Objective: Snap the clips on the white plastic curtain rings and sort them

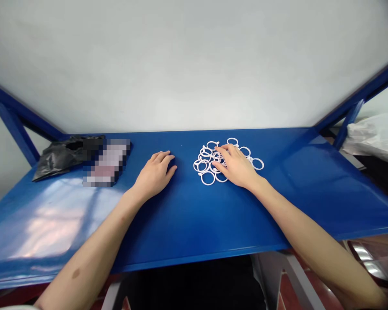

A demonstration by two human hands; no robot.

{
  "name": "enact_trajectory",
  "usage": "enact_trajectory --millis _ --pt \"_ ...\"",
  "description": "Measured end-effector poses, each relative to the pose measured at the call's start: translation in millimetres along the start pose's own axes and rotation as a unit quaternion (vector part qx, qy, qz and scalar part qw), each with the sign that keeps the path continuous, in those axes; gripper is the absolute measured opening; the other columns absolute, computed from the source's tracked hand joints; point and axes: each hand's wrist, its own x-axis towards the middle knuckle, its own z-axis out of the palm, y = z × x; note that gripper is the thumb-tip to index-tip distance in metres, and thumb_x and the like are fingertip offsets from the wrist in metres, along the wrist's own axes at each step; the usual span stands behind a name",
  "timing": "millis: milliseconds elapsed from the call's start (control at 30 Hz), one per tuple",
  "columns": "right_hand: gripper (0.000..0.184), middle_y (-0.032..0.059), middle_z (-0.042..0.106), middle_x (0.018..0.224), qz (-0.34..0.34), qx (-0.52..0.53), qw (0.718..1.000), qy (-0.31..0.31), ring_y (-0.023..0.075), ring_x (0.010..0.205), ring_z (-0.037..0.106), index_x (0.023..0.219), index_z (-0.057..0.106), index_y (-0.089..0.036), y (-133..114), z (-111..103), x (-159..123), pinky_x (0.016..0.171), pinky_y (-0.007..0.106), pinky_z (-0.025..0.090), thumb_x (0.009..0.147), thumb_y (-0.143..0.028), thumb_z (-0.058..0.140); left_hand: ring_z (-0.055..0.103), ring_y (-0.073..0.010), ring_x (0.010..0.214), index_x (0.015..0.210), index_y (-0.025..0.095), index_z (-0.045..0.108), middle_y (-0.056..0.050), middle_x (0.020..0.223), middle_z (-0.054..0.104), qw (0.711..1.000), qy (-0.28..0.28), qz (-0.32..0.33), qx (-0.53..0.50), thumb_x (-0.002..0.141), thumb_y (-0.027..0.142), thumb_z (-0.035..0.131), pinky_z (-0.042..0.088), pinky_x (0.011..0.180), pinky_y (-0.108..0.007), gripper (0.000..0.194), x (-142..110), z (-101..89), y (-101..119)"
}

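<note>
Several thin white rings (pixel 208 178), each with a small knob or clip on its rim, lie in an overlapping heap on the blue table (pixel 194 215). Over the right part of this heap rests my right hand (pixel 235 165), its thumb and fingers apart and touching or just above the rings; part of the heap is hidden beneath it. My left hand (pixel 155 173) lies on the tabletop to the left of the rings, fingers loosely spread and bent, with nothing in it.
At the left back, a black plastic bag (pixel 56 159) lies beside a pixelated flat object (pixel 106 161). A pale wall panel (pixel 194 64) rises behind the table, between blue frame bars (pixel 355 94). Beyond the right side is a white plastic bag (pixel 375 137).
</note>
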Motion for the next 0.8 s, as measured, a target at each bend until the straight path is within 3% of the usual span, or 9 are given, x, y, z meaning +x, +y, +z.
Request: enact_trajectory --millis 200,300,433,600,800 --pt "0.045 0.0164 0.054 0.135 -0.016 0.021 0.999 0.037 0.0344 0.127 0.055 0.141 0.054 -0.020 -3 -3 0 0.104 0.058 0.051 0.102 -0.043 0.048 0.048 -0.0363 0.137 0.133 0.008 0.060 -0.019 0.145 0.057 1.000 0.001 -0.002 -0.002 0.100 0.037 0.046 0.042 0.115 -0.051 0.046 0 -0.2 0" --pt "0.037 0.0139 0.055 0.136 -0.069 0.040 0.995 0.061 0.0318 0.129 0.053 0.136 0.059 -0.023 -8 -7 -2 0.107 0.058 0.049 0.102 -0.036 0.050 0.048 -0.0357 0.138 0.133 0.009 0.060 -0.019 0.145 0.057 1.000 0.000 -0.001 -0.003 0.100 0.037 0.045 0.042 0.115 -0.051 0.046 0 -0.7 1" --pt "0.029 0.0113 0.055 0.139 -0.146 0.061 0.987 0.036 0.0292 0.133 0.050 0.123 0.066 -0.024 -17 -11 -4 0.110 0.056 0.047 0.096 -0.022 0.055 0.049 -0.0359 0.137 0.133 0.012 0.060 -0.019 0.145 0.056 1.000 0.001 0.003 -0.007 0.101 0.038 0.043 0.044 0.114 -0.054 0.045 0 -1.0 0" --pt "0.014 0.0113 0.059 0.136 -0.151 0.073 0.986 0.015 0.0290 0.132 0.052 0.101 0.072 -0.021 -23 -11 -5 0.109 0.055 0.047 0.096 -0.024 0.059 0.049 -0.0367 0.137 0.132 0.011 0.060 -0.020 0.144 0.057 1.000 0.004 0.005 -0.006 0.101 0.038 0.043 0.044 0.113 -0.055 0.044 0 -0.3 0" --pt "0.016 0.0111 0.063 0.128 -0.171 0.074 0.982 0.032 0.0283 0.125 0.056 0.096 0.071 -0.021 -24 -10 -4 0.104 0.052 0.050 0.100 -0.025 0.057 0.048 -0.0367 0.138 0.132 0.011 0.060 -0.020 0.144 0.056 1.000 0.006 0.007 -0.012 0.101 0.037 0.044 0.042 0.114 -0.055 0.044 -1 0.6 1"
